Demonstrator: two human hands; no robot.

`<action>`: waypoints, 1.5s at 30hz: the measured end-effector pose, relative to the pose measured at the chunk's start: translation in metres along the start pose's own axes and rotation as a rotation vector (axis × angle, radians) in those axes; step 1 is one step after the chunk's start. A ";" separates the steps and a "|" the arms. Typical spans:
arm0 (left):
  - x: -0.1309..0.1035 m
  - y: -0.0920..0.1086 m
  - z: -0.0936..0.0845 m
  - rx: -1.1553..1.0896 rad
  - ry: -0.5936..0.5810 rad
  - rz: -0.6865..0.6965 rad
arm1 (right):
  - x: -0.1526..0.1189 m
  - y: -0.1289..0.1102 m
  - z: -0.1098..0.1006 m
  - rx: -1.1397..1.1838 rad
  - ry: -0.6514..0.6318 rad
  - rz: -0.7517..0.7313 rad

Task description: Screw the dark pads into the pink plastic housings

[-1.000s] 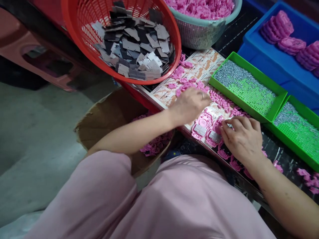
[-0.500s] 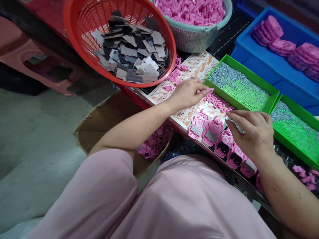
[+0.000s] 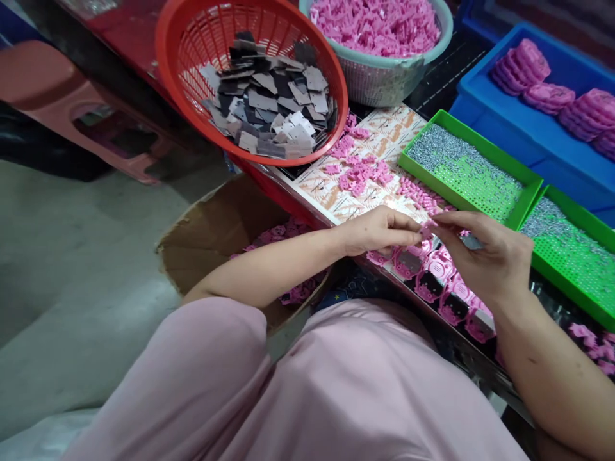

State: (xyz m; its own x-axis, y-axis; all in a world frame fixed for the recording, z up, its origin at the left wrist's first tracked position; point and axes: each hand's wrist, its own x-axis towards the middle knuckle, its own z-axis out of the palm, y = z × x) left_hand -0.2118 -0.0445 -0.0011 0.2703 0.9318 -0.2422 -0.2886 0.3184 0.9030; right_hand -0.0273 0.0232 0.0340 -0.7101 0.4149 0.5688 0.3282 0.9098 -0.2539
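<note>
A small pink plastic piece [image 3: 426,229] is pinched between the fingertips of my left hand [image 3: 379,232]. My right hand [image 3: 492,253] reaches it from the other side, thumb and forefinger closed on its edge. Below both hands, along the table's front edge, runs a row of pink plastic casings [image 3: 439,264] fitted with grey or black plates; my hands partly cover the row. Behind my fingers lie small pink pegs [image 3: 418,193]. Farther left is a loose heap of flat pink pieces [image 3: 360,174] on the patterned sheet [image 3: 319,189].
A red basket [image 3: 166,70] of grey and black plates overhangs the table's left part. Behind stand a pale green basket [image 3: 369,80] of pink parts and a blue bin [image 3: 500,128]. Two green trays [image 3: 521,218] of screws sit right. A cardboard box [image 3: 192,256] is below.
My left hand has come from the pink pieces toward me and right, bringing one to my right hand. The two hands now meet above the casings. The view has shifted slightly.
</note>
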 end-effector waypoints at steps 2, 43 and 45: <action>-0.004 -0.004 0.002 -0.005 -0.004 0.021 | -0.001 -0.005 -0.001 -0.024 0.006 -0.008; -0.027 -0.026 -0.028 1.353 0.483 0.673 | 0.002 0.008 0.034 -0.240 -0.134 -0.107; -0.038 -0.033 -0.026 1.491 0.467 0.720 | 0.000 0.009 0.040 -0.294 -0.154 -0.116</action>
State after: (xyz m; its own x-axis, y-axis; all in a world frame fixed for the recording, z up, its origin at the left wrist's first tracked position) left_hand -0.2369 -0.0856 -0.0307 0.1320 0.8575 0.4973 0.8866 -0.3265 0.3276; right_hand -0.0485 0.0319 0.0003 -0.8316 0.3250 0.4504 0.3891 0.9196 0.0549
